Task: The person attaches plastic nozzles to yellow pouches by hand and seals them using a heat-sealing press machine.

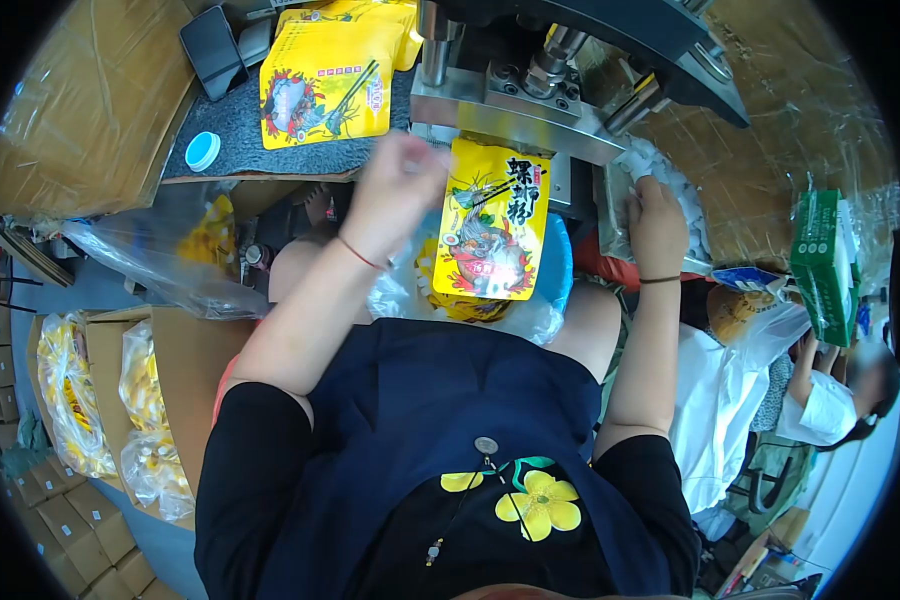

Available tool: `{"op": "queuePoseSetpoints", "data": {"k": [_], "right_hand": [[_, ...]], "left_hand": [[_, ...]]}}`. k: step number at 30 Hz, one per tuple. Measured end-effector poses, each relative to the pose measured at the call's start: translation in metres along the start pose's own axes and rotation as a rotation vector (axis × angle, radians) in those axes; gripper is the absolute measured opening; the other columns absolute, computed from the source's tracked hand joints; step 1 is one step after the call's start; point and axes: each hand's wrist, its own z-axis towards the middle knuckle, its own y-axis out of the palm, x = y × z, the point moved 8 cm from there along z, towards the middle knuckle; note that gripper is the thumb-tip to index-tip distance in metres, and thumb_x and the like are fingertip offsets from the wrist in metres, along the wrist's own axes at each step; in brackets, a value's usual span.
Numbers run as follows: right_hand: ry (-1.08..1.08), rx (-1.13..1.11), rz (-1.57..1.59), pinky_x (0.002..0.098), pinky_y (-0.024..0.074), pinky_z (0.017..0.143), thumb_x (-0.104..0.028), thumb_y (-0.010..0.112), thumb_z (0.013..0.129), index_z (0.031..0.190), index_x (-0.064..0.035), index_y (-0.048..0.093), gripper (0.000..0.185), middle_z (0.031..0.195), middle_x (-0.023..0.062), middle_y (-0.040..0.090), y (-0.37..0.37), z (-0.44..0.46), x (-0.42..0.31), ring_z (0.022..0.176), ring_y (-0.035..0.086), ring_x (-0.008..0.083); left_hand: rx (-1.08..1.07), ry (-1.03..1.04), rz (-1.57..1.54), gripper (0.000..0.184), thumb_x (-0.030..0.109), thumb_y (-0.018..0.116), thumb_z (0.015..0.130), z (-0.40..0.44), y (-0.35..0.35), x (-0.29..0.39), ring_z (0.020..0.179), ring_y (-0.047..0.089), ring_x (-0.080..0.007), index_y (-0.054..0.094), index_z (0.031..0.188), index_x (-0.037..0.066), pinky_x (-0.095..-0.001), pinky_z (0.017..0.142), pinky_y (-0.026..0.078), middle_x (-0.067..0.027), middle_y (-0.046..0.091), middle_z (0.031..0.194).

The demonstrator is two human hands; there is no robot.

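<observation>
A yellow printed pouch [491, 225] hangs under the metal head of a press [515, 110], its top edge at the press. My left hand [398, 192] is just left of that pouch, its fingers smeared by motion. Whether it touches the pouch I cannot tell. At the right, my right hand [658, 225] has its fingers curled together at the edge of a tray [615, 215] of small white pieces [670, 175]. What is between those fingertips is hidden. Behind my left hand lies a stack of yellow pouches [325, 95] on a dark mat.
A blue basin [562, 265] with more yellow pouches sits below the press. On the mat are a phone [213, 52] and a blue-white cap [202, 151]. Cardboard boxes [185, 400] with bagged pouches stand left. A green box [822, 265] and another person [820, 400] are right.
</observation>
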Motion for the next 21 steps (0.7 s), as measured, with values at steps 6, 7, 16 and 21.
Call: {"op": "queuePoseSetpoints", "data": {"k": [6, 7, 16, 21], "right_hand": [[-0.055, 0.294, 0.182, 0.0450, 0.0511, 0.082, -0.009, 0.067, 0.092, 0.102, -0.0055, 0.065, 0.011, 0.106, 0.0156, 0.068, -0.033, -0.006, 0.006, 0.096, 0.064, 0.0371], [-0.016, 0.346, 0.256, 0.0434, 0.0514, 0.082, -0.008, 0.066, 0.093, 0.104, -0.0041, 0.065, 0.012, 0.108, 0.0161, 0.068, -0.037, -0.011, 0.013, 0.096, 0.064, 0.0364], [-0.313, -0.080, 0.806, 0.0404, 0.0532, 0.082, -0.010, 0.068, 0.093, 0.108, -0.0013, 0.066, 0.017, 0.102, 0.0164, 0.068, -0.047, -0.027, -0.120, 0.094, 0.065, 0.0355], [-0.250, -0.060, 1.028, 0.0363, 0.0515, 0.079, -0.011, 0.066, 0.094, 0.102, -0.0016, 0.067, 0.013, 0.093, 0.0132, 0.068, -0.064, -0.005, -0.142, 0.086, 0.064, 0.0309]], "left_hand": [[0.081, 0.690, 1.489, 0.060, 0.024, 0.066, 0.095, 0.022, -0.073, 0.037, 0.138, 0.043, -0.0438, 0.045, 0.147, 0.003, -0.0494, 0.116, 0.032, -0.0274, 0.043, 0.150], [-0.037, 0.719, 1.513, 0.059, 0.023, 0.067, 0.094, -0.001, -0.064, 0.035, 0.140, 0.041, -0.0429, 0.047, 0.147, 0.005, -0.0497, 0.115, 0.033, -0.0268, 0.039, 0.155], [-0.175, 0.200, 0.393, 0.020, 0.016, 0.072, 0.096, -0.043, -0.042, 0.016, 0.074, 0.062, -0.0056, 0.074, 0.103, -0.003, -0.0243, 0.068, 0.050, -0.0053, 0.072, 0.082], [-0.415, 0.152, 0.398, 0.023, 0.019, 0.073, 0.096, -0.068, 0.029, 0.015, 0.075, 0.066, -0.0076, 0.074, 0.106, -0.002, -0.0258, 0.066, 0.053, -0.0053, 0.075, 0.092]]}}
